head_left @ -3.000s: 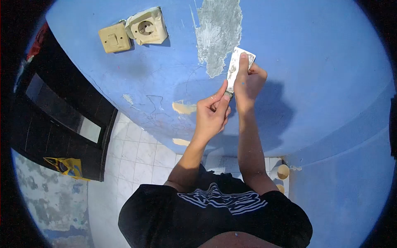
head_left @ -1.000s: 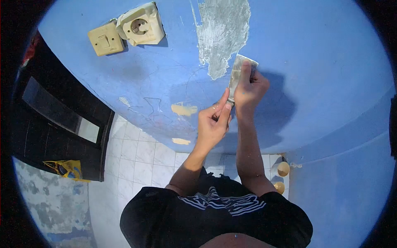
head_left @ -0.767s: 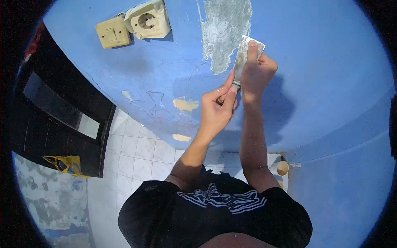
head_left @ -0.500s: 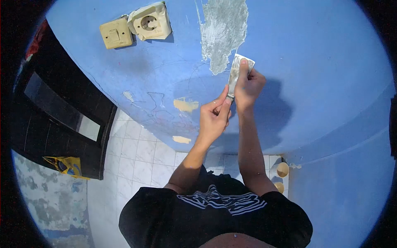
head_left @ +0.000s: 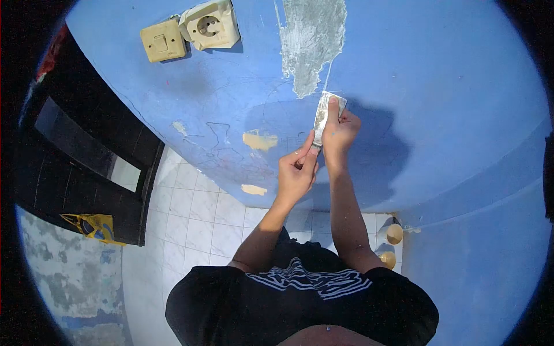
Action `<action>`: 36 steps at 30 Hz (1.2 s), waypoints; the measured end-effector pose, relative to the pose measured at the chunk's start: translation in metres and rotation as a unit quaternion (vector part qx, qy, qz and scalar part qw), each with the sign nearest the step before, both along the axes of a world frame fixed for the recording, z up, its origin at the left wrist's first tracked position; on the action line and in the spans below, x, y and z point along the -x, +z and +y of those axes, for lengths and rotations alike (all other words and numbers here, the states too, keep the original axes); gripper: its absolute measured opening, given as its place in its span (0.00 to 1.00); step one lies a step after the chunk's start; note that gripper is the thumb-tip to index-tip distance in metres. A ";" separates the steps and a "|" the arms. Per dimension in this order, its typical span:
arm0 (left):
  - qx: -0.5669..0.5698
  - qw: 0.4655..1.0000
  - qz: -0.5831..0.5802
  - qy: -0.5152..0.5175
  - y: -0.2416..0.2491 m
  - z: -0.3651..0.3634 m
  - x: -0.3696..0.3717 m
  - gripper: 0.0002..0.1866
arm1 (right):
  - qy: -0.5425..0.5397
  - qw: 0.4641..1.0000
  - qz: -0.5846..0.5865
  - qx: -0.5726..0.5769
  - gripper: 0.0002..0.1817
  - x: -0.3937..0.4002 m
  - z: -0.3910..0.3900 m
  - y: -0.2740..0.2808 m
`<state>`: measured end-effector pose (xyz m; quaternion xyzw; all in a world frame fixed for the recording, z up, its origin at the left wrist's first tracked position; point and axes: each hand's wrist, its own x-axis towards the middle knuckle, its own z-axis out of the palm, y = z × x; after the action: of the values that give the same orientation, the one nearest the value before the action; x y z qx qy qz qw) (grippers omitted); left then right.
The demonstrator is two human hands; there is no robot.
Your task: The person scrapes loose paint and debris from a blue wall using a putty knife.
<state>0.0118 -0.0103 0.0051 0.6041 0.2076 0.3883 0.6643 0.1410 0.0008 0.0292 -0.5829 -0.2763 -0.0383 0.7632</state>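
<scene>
A putty knife [head_left: 319, 124] with a smeared, pale metal blade lies against the blue wall [head_left: 444, 115], just below a bare grey patch [head_left: 314, 46]. My right hand [head_left: 339, 134] grips the blade, its thumb pressed flat near the top edge. Lower down, my left hand [head_left: 298, 171] pinches the handle end of the same tool, and most of that handle is hidden by the fingers. A thin white line runs from the blade's top up along the patch's right edge.
A light switch [head_left: 164, 41] and a wall socket [head_left: 210, 27] sit at upper left. Beige patches [head_left: 260, 140] mark the wall. Two beige round objects [head_left: 394, 234] stand on the tiled floor [head_left: 199, 219] at right. A dark door [head_left: 63, 161] is at left, with a yellow bag [head_left: 95, 227].
Both hands have moved down and slightly left with the putty knife. A thin white scraped line now shows above the blade, where it was before.
</scene>
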 end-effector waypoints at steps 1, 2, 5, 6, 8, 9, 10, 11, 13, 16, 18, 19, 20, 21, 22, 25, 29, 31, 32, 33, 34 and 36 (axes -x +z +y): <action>-0.012 1.000 -0.001 0.004 -0.003 0.001 -0.001 0.21 | 0.000 1.000 0.007 -0.008 0.26 0.004 -0.003 0.006; -0.023 1.000 -0.003 0.007 -0.005 0.002 -0.002 0.21 | -0.001 1.000 0.015 -0.016 0.26 0.007 -0.004 0.009; -0.011 1.000 -0.005 0.006 -0.007 0.002 -0.004 0.21 | 0.013 0.999 0.018 -0.043 0.25 0.005 0.000 0.008; -0.010 1.000 -0.003 0.006 -0.006 0.002 -0.005 0.21 | 0.012 0.999 0.020 -0.042 0.25 0.005 -0.001 0.010; -0.018 1.000 0.016 0.007 0.001 0.002 -0.004 0.21 | -0.012 1.000 -0.006 -0.025 0.25 0.006 -0.003 0.015; -0.017 1.000 0.016 0.007 0.002 0.003 -0.004 0.21 | -0.012 1.000 -0.006 -0.025 0.25 0.004 -0.001 0.014; -0.008 1.000 0.009 0.000 0.003 0.003 -0.004 0.21 | -0.014 1.000 -0.012 -0.024 0.26 0.002 0.000 0.013; 0.002 1.000 0.003 -0.008 0.004 0.003 -0.004 0.21 | -0.015 0.999 -0.018 -0.023 0.26 0.001 0.000 0.012; 0.005 1.000 0.001 -0.009 0.008 0.003 -0.006 0.21 | -0.026 0.999 -0.033 -0.013 0.27 -0.002 0.000 0.016; 0.004 1.000 -0.006 -0.011 0.012 0.003 -0.006 0.21 | -0.037 0.998 -0.048 -0.017 0.27 -0.005 0.004 0.017; 0.002 1.000 -0.010 -0.013 0.015 0.003 -0.006 0.21 | -0.039 0.998 -0.048 -0.031 0.27 -0.005 0.004 0.020; 0.004 1.000 -0.006 -0.013 0.017 0.004 -0.007 0.21 | -0.050 0.997 -0.056 -0.027 0.28 -0.005 0.003 0.023; 0.005 1.000 -0.002 -0.013 0.020 0.004 -0.007 0.20 | -0.061 0.996 -0.065 -0.024 0.28 -0.004 0.003 0.028; 0.007 1.000 -0.001 -0.012 0.024 0.005 -0.007 0.20 | -0.059 0.996 -0.063 -0.022 0.28 -0.004 0.003 0.032; -0.001 1.000 -0.011 -0.013 0.030 0.007 -0.009 0.20 | -0.070 0.995 -0.072 -0.026 0.28 -0.006 0.004 0.038; -0.012 0.999 -0.026 -0.015 0.050 0.011 -0.013 0.20 | -0.074 0.992 -0.087 -0.046 0.28 -0.011 0.009 0.061; -0.022 0.997 -0.066 -0.027 0.080 0.012 -0.020 0.20 | -0.057 0.990 -0.111 -0.072 0.27 -0.017 0.007 0.096; -0.028 0.997 -0.070 -0.030 0.083 0.013 -0.019 0.20 | -0.036 0.990 -0.109 -0.088 0.27 -0.021 0.009 0.096; -0.035 0.996 -0.074 -0.034 0.084 0.013 -0.018 0.20 | -0.017 0.989 -0.107 -0.104 0.27 -0.021 0.009 0.095; -0.038 0.996 -0.075 -0.033 0.082 0.012 -0.016 0.20 | -0.016 0.988 -0.109 -0.107 0.27 -0.018 0.007 0.093; -0.032 0.997 -0.061 -0.034 0.077 0.012 -0.013 0.20 | -0.026 0.990 -0.107 -0.088 0.26 -0.014 0.003 0.089; -0.030 0.998 -0.050 -0.035 0.066 0.010 -0.009 0.20 | -0.036 0.991 -0.108 -0.073 0.26 -0.010 0.002 0.077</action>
<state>0.0212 0.0000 0.0716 0.6105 0.1416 0.4003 0.6686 0.1514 0.0032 0.1059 -0.5276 -0.3323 -0.1487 0.7675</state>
